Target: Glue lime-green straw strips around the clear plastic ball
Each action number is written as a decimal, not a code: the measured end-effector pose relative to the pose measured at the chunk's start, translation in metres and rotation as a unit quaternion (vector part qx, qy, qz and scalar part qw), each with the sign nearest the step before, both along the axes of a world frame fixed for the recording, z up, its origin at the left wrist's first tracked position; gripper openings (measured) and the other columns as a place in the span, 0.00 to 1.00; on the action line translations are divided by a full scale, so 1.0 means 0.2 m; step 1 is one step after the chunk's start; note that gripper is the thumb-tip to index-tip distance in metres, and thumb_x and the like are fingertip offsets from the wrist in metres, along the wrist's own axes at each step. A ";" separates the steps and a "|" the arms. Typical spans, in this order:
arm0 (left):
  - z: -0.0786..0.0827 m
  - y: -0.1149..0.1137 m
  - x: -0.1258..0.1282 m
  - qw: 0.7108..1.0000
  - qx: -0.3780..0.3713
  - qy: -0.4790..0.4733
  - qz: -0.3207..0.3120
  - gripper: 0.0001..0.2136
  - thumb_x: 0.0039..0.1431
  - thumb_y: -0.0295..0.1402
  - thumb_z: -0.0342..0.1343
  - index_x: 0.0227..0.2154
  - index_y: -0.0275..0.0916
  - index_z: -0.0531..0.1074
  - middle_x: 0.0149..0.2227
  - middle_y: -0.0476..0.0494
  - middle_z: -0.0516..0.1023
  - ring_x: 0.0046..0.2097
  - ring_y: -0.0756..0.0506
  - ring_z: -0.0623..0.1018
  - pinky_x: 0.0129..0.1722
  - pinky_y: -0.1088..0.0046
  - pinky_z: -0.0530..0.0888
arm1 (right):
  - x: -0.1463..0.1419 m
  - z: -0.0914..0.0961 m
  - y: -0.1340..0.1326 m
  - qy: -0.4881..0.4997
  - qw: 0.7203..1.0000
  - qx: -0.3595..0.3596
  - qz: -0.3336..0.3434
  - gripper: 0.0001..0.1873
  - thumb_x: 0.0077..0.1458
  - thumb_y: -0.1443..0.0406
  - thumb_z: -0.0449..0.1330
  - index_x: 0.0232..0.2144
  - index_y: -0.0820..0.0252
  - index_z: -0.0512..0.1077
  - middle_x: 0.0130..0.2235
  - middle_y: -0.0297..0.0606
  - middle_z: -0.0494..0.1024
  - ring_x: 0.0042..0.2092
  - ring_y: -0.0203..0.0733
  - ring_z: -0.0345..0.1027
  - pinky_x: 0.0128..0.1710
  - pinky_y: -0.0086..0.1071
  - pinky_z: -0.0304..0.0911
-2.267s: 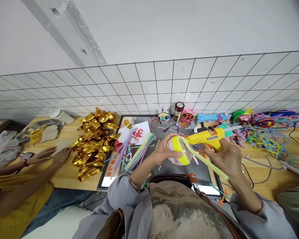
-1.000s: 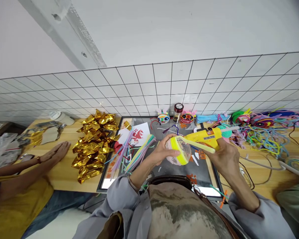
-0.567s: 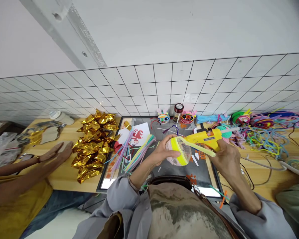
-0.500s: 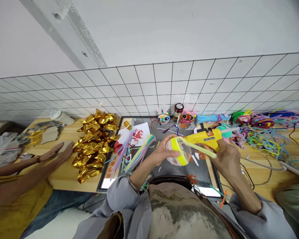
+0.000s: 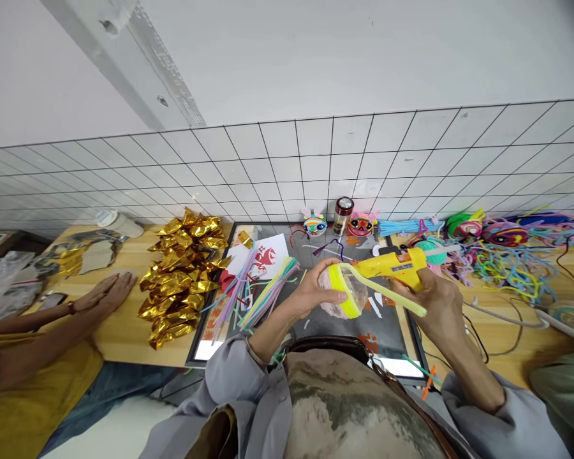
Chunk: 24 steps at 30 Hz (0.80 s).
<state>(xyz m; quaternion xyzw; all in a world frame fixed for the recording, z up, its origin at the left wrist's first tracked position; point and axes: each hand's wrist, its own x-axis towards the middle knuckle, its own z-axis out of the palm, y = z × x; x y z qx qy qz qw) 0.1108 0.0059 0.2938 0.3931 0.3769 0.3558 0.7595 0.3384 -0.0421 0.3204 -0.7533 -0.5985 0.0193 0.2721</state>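
Observation:
My left hand [image 5: 310, 293] is wrapped round a clear plastic tub [image 5: 360, 290] with something pale pink at its lower left side. A fuzzy yellow strip [image 5: 337, 290] bands the tub, and its loose end [image 5: 402, 301] sticks out toward my right hand. My right hand [image 5: 437, 306] grips a yellow hot glue gun [image 5: 404, 268] by its handle, with a white glue stick [image 5: 444, 250] at the back. The gun points left at the tub's upper side; the loose strip passes in front of it, and whether the nozzle touches is hidden.
Bundled pipe cleaners [image 5: 272, 290] and a paper with a red cut-out [image 5: 264, 256] lie left on a black-framed board [image 5: 316, 328]. Gold foil shapes [image 5: 176, 280] are piled further left, by another person's hands [image 5: 108, 293]. A flask [image 5: 343, 213] stands behind; tangled pipe cleaners [image 5: 511, 268] and cables spread right.
The loose end of the yellow strip has shifted right and slightly down. The other person's hands have moved a little left. My hands stay nearly in place.

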 end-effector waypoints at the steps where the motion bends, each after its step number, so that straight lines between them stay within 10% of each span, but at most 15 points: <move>1: 0.00 0.00 0.00 1.000 0.000 0.000 0.002 0.36 0.28 0.34 0.77 0.46 0.41 0.73 0.40 0.48 0.76 0.41 0.46 0.74 0.44 0.71 0.72 | 0.00 0.00 0.00 0.000 1.000 0.001 0.000 0.32 0.53 0.37 0.46 0.20 0.55 0.67 0.17 0.39 0.67 0.20 0.39 0.55 0.25 0.33 0.46; 24: -0.03 0.01 -0.01 1.000 0.013 0.005 -0.008 0.36 0.30 0.33 0.77 0.48 0.41 0.73 0.40 0.49 0.77 0.41 0.46 0.75 0.44 0.71 0.73 | 0.01 -0.03 0.00 0.003 0.998 0.039 0.044 0.29 0.58 0.41 0.49 0.22 0.56 0.69 0.16 0.35 0.66 0.19 0.37 0.53 0.23 0.32 0.44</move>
